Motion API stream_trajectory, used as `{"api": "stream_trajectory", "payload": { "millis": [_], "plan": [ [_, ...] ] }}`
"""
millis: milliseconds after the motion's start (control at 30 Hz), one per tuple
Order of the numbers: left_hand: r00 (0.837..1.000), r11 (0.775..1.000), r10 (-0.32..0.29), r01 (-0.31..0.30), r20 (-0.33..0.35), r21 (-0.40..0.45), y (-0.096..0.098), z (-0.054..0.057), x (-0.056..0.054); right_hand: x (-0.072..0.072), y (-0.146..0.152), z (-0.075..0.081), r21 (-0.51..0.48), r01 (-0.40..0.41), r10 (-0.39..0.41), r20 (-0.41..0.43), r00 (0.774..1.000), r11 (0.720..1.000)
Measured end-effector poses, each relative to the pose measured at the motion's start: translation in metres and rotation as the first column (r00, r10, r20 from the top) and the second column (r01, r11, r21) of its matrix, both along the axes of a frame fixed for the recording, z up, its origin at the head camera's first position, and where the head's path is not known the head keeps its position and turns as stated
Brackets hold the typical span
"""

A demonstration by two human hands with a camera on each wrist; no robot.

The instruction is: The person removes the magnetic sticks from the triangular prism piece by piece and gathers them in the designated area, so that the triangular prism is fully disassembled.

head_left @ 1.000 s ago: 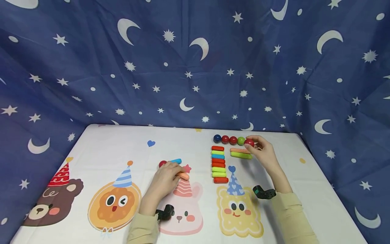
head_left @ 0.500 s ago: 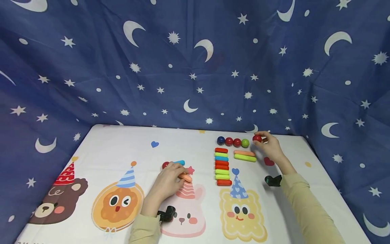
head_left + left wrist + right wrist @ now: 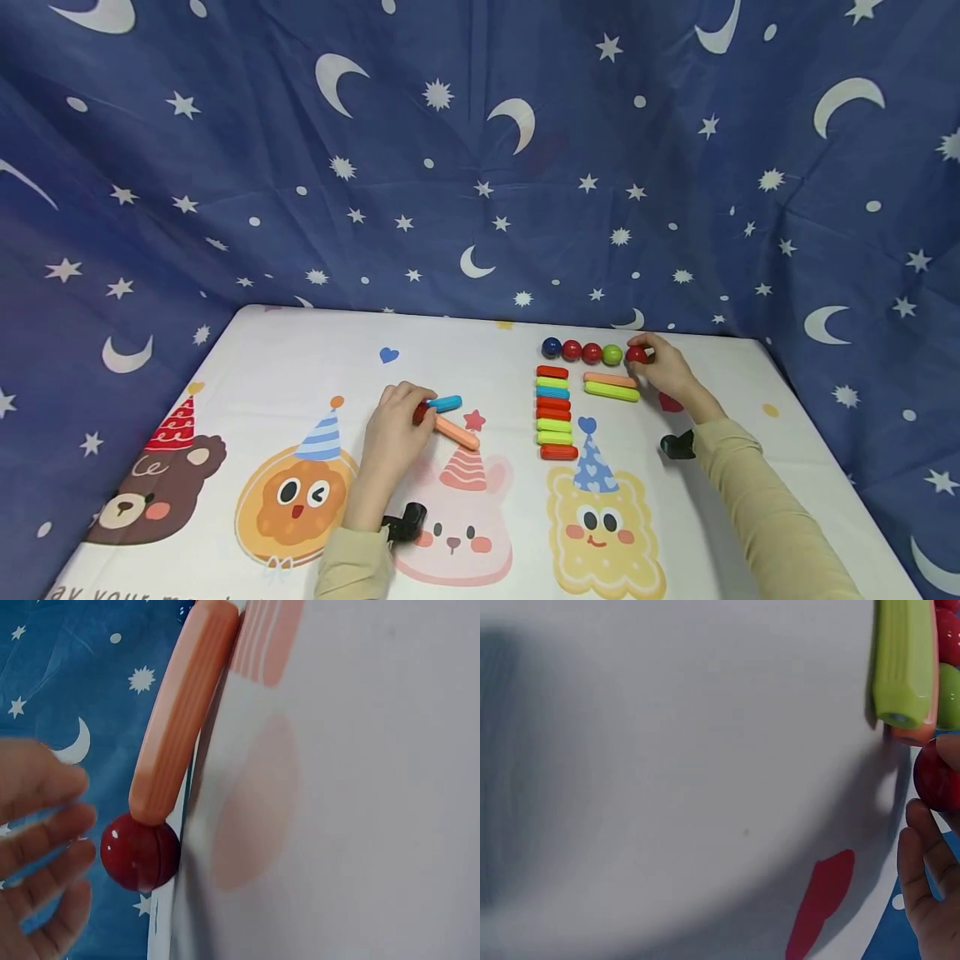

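Note:
In the head view my right hand (image 3: 667,371) pinches a red ball (image 3: 637,354) at the right end of a row, close beside a green ball (image 3: 612,355). The right wrist view shows this red ball (image 3: 932,778) between thumb and fingers, near the ends of a lime stick (image 3: 902,664) and an orange one. My left hand (image 3: 397,421) is over another red ball (image 3: 419,413), by an orange stick (image 3: 457,433) and a blue stick (image 3: 446,403). In the left wrist view its spread fingers (image 3: 64,825) stand apart from that ball (image 3: 139,853), which lies against the orange stick's end.
A navy ball (image 3: 551,347) and two red balls continue the row leftward. Below it runs a column of short red, lime and blue sticks (image 3: 553,403). A longer orange and lime (image 3: 611,391) pair lies to its right. A starry blue curtain (image 3: 480,167) hangs behind the white printed tablecloth (image 3: 315,358).
My right hand carried its red ball rightward, then lowered it by the green one. My left hand has come off the orange stick and shifted to the red ball. The head view has turned slightly.

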State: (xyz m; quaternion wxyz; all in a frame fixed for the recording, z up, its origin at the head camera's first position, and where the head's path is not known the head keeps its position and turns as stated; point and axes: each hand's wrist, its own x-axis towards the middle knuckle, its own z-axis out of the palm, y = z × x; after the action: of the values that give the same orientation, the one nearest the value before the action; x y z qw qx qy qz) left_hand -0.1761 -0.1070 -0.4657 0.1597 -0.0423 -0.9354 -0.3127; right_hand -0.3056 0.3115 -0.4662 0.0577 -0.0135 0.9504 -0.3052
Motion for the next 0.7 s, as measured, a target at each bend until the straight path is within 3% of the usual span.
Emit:
{"api": "stream_trajectory", "payload": {
  "millis": [133,300,700],
  "plan": [
    [0.995,0.994,0.094,-0.095,0.033,0.05,-0.0051,0.0002,-0.0001,0.001,-0.0006,-0.0017,0.01,0.006,-0.006,0.021,1.0,1.0],
    [0.983,0.982,0.148,-0.159,0.106,0.103,-0.009,-0.0016,-0.0009,-0.0001,0.0001,-0.0043,0.015,0.023,-0.023,0.026,0.999,1.0],
    [0.971,0.984,0.131,-0.152,0.201,0.091,-0.0083,-0.0079,-0.003,0.0,0.0031,-0.0063,-0.001,0.031,-0.031,0.0,1.0,1.0]
  ]
}}
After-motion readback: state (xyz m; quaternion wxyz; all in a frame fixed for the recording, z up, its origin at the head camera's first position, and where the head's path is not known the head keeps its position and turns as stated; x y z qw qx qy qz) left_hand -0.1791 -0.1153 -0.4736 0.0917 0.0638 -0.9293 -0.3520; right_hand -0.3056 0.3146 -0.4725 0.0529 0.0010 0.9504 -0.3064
